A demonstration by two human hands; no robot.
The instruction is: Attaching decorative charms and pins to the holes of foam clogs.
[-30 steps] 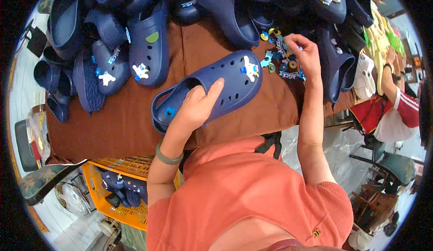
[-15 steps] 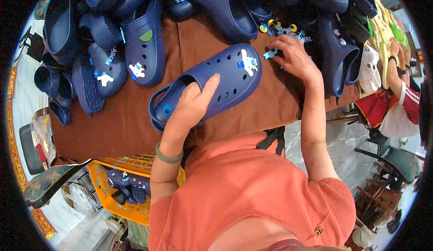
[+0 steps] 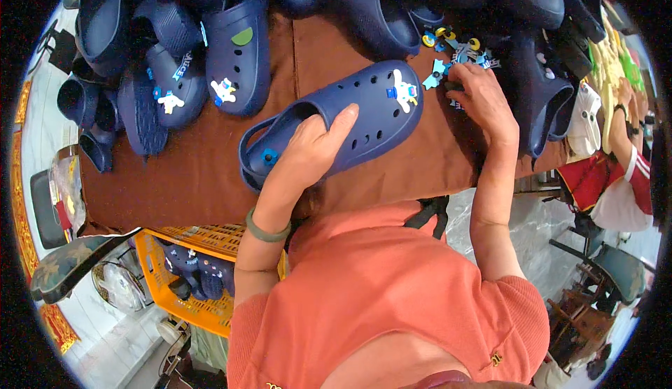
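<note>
Brown cloth-covered table [image 3: 189, 193], dark blue perforated foam clog [image 3: 371, 112] toward the middle of its near edge, bare left hand [image 3: 313, 151] clamping the clog with thumb on its upper, bare right hand [image 3: 486, 100] at small blue-and-yellow rubber charms [image 3: 437, 72] toward the right edge, fingertips partly hidden, pinch impossible to tell.

Makes a long table [image 3: 133, 196], dressed in smooth brown cloth with a thin seam [image 3: 295, 53]. Holds a big pile of dark blue rubber clogs [image 3: 364, 11] along the far side. Has, on the left, a dark blue clog with a green oval patch [image 3: 245, 74]. Has, toward the right, a messy little heap of blue and yellow charms [image 3: 467, 54], near another dark blue clog [image 3: 535, 102].
</note>
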